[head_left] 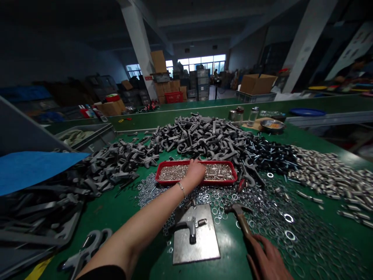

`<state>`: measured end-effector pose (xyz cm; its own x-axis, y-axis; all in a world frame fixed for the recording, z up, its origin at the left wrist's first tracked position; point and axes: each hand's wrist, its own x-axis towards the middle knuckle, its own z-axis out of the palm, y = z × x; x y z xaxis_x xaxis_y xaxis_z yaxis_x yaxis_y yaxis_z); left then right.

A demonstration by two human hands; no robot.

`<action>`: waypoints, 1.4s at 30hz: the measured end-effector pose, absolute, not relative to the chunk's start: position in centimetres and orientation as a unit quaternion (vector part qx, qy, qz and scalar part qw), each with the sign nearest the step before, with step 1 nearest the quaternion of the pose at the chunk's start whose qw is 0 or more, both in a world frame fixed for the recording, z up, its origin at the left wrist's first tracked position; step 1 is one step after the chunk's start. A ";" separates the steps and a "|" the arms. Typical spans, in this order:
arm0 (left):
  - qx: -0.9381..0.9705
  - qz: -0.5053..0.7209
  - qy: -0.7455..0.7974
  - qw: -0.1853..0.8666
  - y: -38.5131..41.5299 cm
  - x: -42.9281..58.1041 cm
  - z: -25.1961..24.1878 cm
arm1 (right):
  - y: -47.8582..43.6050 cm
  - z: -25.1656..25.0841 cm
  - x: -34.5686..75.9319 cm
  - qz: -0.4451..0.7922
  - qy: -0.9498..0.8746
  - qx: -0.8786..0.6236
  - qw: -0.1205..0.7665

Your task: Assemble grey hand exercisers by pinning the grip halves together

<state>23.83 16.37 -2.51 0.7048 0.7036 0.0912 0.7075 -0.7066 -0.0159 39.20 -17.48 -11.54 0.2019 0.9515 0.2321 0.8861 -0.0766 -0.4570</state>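
Observation:
My left hand [194, 172] reaches forward into a red tray [163, 168] full of small metal springs, fingers curled down among them; what they pinch is hidden. My right hand [268, 260] rests near the table's front edge, wrapped round the wooden handle of a hammer [238, 214] whose head lies among loose washers. Between the hands a flat steel plate [196, 238] carries a grey hook-shaped casting [189, 226] and one spring [202, 222].
Big heaps of grey castings [201, 136] lie behind and left of the tray. Washers [271, 217] cover the green table; steel sleeves [329, 171] lie right, black bolts [268, 153] beside them. A grey crate [87, 138], blue sheet [32, 167], jars and a metal bowl [272, 125] stand around.

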 end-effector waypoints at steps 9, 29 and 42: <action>-0.909 -0.108 -0.400 -0.043 16.1 24.0 -2.7 | -11.5 -5.8 39.7 0.288 -0.511 -0.736 0.339; -0.810 -0.251 -0.438 -0.297 2.5 10.9 -4.9 | -13.6 -8.5 31.4 0.608 -0.185 -0.545 0.547; -0.881 -0.123 -0.416 -0.190 2.8 12.5 -5.0 | -15.2 -8.3 31.1 0.694 -0.095 -0.511 0.499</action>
<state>12.51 2.76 -4.97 0.6239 0.7792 0.0598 0.6854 -0.5824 0.4370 31.08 -15.18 -8.27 0.0198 0.7891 -0.6139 -0.5944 -0.4845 -0.6418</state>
